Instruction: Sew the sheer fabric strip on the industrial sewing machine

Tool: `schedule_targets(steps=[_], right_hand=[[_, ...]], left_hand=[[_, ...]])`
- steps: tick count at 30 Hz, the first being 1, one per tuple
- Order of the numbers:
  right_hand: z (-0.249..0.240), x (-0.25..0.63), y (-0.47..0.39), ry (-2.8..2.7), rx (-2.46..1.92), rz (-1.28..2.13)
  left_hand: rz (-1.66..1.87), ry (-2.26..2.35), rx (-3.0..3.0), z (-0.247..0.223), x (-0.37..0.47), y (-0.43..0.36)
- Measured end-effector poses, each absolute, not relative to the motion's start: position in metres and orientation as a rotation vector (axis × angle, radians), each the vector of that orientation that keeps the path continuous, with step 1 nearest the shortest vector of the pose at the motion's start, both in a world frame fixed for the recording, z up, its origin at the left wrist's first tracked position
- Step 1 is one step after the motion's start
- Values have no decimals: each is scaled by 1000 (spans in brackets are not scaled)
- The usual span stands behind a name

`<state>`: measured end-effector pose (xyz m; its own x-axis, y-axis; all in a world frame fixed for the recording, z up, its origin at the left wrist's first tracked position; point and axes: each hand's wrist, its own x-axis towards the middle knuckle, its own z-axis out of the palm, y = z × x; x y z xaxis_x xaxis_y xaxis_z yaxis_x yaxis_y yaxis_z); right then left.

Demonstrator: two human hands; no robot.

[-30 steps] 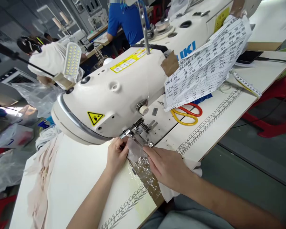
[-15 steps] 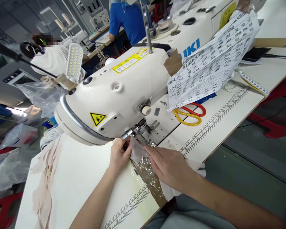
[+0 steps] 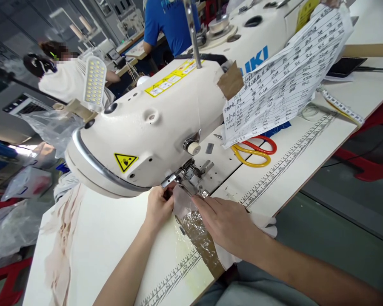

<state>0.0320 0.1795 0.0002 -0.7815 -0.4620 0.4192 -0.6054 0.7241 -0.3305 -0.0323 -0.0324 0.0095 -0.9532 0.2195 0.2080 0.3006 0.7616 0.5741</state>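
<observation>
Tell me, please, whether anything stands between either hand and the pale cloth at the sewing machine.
Nothing visible does: the left hand and the right hand are at opposite edges of the cloth, close to the machine.

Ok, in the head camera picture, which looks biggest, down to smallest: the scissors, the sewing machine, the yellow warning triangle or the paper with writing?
1. Sewing machine
2. Paper with writing
3. Scissors, partly hidden under the paper
4. Yellow warning triangle

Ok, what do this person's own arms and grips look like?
Left grip and right grip are gloveless, with no ring or watch visible. Left forearm and right forearm show no sleeves. Grey-blue clothing appears below.
</observation>
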Motion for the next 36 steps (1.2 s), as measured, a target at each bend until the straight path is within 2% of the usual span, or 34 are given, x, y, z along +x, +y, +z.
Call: schedule_targets(steps=[14, 22, 36], right_hand=[[3, 32, 181, -2649, 861, 668], [0, 32, 181, -2625, 855, 684], [-5, 35, 180, -2659, 826, 696]], left_hand=[[-931, -2826, -467, 8, -35, -37], [-737, -2823, -440, 9, -32, -32], [-871, -2780, -371, 8, -33, -36]])
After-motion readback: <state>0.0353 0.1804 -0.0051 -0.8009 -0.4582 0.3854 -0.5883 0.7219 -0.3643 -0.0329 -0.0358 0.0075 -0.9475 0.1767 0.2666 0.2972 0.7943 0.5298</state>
